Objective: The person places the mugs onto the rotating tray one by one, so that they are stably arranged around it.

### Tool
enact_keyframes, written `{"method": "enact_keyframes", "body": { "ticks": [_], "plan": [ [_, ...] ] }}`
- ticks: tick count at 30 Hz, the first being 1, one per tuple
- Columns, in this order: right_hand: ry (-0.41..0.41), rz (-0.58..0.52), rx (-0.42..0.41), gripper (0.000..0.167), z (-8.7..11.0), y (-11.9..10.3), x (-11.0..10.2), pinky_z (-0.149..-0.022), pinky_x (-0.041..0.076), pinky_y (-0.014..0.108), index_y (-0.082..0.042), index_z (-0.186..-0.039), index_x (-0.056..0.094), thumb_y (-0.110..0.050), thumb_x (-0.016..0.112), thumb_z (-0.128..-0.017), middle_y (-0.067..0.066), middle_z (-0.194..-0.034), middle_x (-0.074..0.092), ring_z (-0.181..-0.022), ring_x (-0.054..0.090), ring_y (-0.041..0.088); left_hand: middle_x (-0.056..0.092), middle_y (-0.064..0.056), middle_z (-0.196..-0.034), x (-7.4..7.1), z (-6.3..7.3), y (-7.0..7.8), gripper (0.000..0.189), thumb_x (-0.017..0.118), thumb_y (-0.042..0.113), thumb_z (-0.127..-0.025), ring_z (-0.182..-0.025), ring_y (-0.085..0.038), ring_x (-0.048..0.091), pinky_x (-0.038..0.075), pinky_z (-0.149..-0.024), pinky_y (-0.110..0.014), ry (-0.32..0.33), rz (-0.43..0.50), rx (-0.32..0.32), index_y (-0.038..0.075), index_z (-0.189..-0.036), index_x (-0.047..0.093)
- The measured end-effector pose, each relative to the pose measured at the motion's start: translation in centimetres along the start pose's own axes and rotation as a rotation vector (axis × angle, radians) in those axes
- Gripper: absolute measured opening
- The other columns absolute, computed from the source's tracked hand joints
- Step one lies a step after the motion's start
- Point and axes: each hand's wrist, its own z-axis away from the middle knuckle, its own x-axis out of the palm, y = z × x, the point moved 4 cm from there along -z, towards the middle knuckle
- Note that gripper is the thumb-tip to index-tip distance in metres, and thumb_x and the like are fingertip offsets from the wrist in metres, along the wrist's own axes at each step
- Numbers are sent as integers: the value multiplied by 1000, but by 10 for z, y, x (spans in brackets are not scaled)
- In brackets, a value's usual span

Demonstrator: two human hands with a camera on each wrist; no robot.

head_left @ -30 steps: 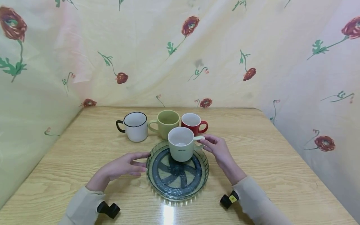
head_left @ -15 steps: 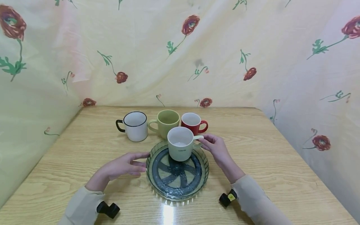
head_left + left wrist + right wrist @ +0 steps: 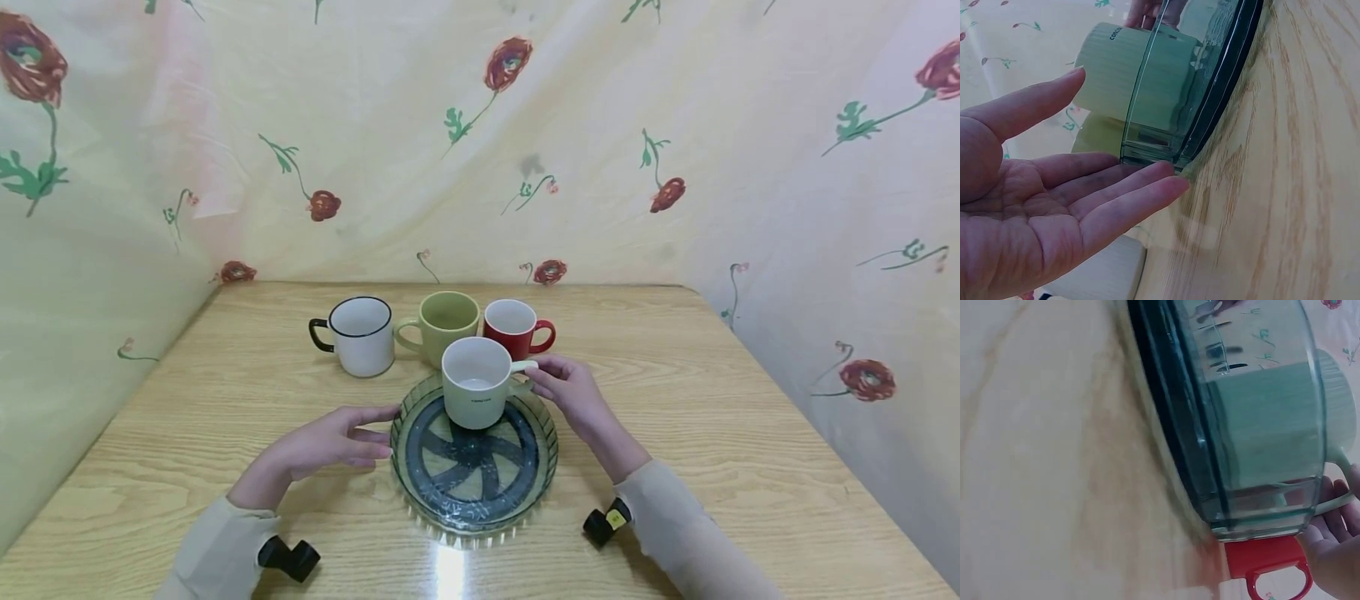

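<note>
Leftward drifts the cream mug [image 3: 477, 381] a touch, over the dish's [image 3: 474, 454] 12 o'clock edge; right hand [image 3: 572, 392] pinching its handle; left hand [image 3: 330, 440], fingers [image 3: 1124, 201] released, touching the dish at 9 o'clock; three mugs [image 3: 438, 327] behind on the counter [image 3: 712, 433].

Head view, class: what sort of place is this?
Probably a makeshift indoor recording corner: a wooden table enclosed by floral cloth, with three mugs lined up behind a glass dish.
</note>
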Motion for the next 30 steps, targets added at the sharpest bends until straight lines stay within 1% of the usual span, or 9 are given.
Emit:
{"method": "enact_keyframes", "body": {
  "ticks": [3,5,7,12,16,21,30],
  "plan": [
    [-32,33,-16,38,-1,-2,-1,-105,50,33,3,-128,57,-20,58,-98,7,-117,64,-110,58,20,11,-32,-157,0,0,0,73,61,17,-95,-137,-51,35,49,-103,-50,1,-1,-1,-12,-149,19],
    [-49,59,-26,39,-1,-4,-2,-108,48,35,3,-129,57,-19,57,-98,10,-119,64,-110,58,19,11,-32,-157,0,0,1,73,61,17,-95,-137,-51,35,49,-103,-50,2,-3,-1,-11,-149,19],
    [-65,66,-24,38,-2,-7,-2,-110,46,38,4,-130,56,-17,57,-98,13,-122,63,-113,58,23,11,-32,-157,0,0,1,73,61,16,-95,-137,-51,35,49,-103,-50,2,-5,0,-11,-149,19],
    [-83,68,3,38,-3,-11,-1,-110,45,39,1,-131,56,-17,57,-98,13,-126,61,-119,57,27,11,-32,-157,0,0,1,73,60,16,-95,-137,-51,34,49,-104,-51,-1,-9,4,-12,-149,19],
    [-95,75,-1,36,-5,-13,0,-110,45,39,1,-129,57,-17,57,-98,10,-124,63,-118,58,23,10,-32,-157,1,0,1,74,61,16,-95,-137,-51,34,49,-103,-50,-2,-7,4,-11,-149,19],
    [-109,86,-10,35,-9,-15,1,-111,44,42,2,-128,58,-17,56,-98,11,-124,64,-118,58,25,10,-31,-157,1,0,1,73,61,16,-95,-137,-50,35,49,-103,-50,-5,-8,2,-11,-149,19],
    [-119,66,-2,36,-10,-16,3,-113,41,45,4,-129,57,-15,56,-98,12,-123,65,-121,56,29,10,-31,-157,3,0,3,73,61,16,-95,-137,-50,35,49,-104,-51,-6,-11,-1,-11,-149,19]
  ]
}}
